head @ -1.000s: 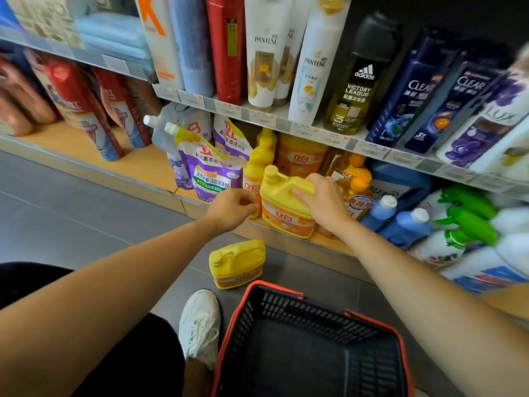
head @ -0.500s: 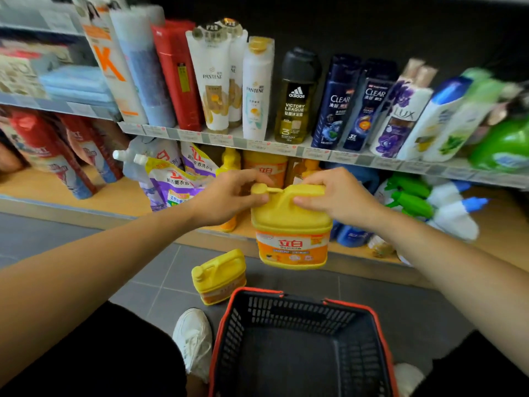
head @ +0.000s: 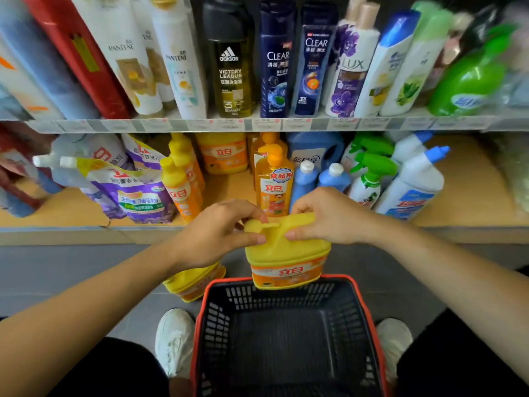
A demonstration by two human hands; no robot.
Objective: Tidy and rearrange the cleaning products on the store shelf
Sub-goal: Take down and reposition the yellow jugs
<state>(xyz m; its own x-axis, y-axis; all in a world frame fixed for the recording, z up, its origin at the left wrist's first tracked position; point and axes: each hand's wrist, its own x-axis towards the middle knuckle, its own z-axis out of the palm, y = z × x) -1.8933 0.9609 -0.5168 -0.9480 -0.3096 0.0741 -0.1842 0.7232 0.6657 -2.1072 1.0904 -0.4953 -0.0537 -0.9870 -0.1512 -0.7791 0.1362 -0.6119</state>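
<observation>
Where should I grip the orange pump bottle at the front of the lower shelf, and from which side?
Take the orange pump bottle round its body below the pump, probably from the left: it stands upright, blue bottles crowd its right, and bare shelf shows on its left.

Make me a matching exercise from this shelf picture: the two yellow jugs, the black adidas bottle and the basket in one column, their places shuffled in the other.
Things
1. first yellow jug
2. second yellow jug
3. adidas bottle
4. basket

Places
A. on the upper shelf
B. gripped by the left hand and right hand
C. on the floor, between two white shoes
D. on the floor, left of the basket

Pairs: 1-B, 2-D, 3-A, 4-C.
</observation>
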